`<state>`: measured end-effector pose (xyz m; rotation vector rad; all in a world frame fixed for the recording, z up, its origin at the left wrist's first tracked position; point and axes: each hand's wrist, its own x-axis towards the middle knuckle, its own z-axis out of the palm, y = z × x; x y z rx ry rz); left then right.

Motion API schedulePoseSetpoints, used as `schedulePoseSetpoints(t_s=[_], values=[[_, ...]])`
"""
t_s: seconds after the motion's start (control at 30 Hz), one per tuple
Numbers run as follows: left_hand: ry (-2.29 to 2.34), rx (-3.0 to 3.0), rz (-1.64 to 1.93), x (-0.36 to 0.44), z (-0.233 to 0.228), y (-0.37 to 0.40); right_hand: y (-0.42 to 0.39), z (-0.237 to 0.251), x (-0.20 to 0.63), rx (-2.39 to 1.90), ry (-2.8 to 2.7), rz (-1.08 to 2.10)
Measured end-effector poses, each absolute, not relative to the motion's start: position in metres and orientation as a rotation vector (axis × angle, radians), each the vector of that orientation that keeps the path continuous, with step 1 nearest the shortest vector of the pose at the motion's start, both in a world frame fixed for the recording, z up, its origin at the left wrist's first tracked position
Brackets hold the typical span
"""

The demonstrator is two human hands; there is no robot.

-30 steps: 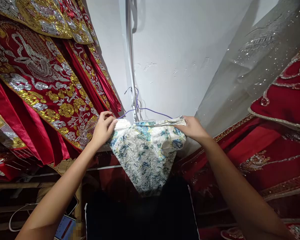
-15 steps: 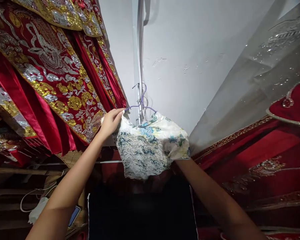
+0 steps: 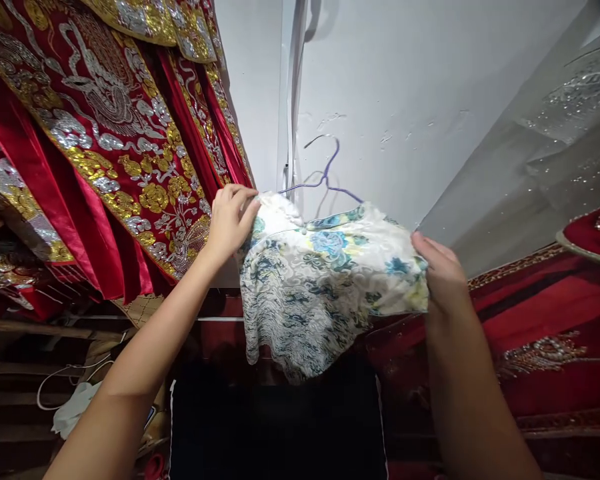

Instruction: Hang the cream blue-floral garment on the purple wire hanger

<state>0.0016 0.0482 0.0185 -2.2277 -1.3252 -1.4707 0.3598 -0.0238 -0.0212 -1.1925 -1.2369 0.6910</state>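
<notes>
A short-sleeved floral blouse (image 3: 320, 287) in white, blue and dark green hangs on a purple wire hanger (image 3: 325, 175), whose hook points up in front of the wall. At the blouse's left shoulder, my left hand (image 3: 231, 220) pinches the cloth between thumb and fingers. My right hand (image 3: 441, 263) grips the end of the sleeve on the right, with its thumb on top and the other fingers partly hidden. The blouse is stretched sideways between both hands, its lower hem hanging loose.
Red robes with gold and silver embroidery (image 3: 130, 147) hang at the left. More red garments (image 3: 545, 320) and a clear plastic cover (image 3: 520, 173) are at the right. Below lies a black cloth (image 3: 275, 433). A white cable (image 3: 40, 393) is at lower left.
The blouse and hanger have come nearer and shifted right, the hook now away from the wall strip. My right hand has come out from behind the blouse to its right sleeve edge.
</notes>
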Motion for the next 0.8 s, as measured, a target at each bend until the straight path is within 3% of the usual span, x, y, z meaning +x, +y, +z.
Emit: schedulePoseSetpoints(t_s=[0.13, 0.37, 0.47, 0.63, 0.7, 0.8], values=[[-1.303, -2.487, -1.549, 0.026, 0.028, 0.016, -0.066, -0.022, 0.345, -1.157, -1.129, 0.799], [-1.75, -3.229, -1.936, 0.034, -0.011, -0.019, -0.109, -0.044, 0.266, -0.727, -2.2, 1.113], [-1.95, -3.453, -1.696, 0.011, -0.011, -0.038, -0.086, -0.056, 0.255, -0.642, -2.263, 1.018], [-1.811, -3.652, -0.731, -0.026, 0.029, -0.075, -0.016, -0.074, 0.265, -0.979, -1.973, 0.526], [-1.736, -3.524, -0.749, -0.035, 0.042, -0.075, 0.002, -0.076, 0.268, -0.988, -1.987, 0.608], [-1.76, -3.129, -1.073, -0.046, 0.044, -0.057, 0.014, -0.072, 0.273, -1.015, -1.931, 0.92]])
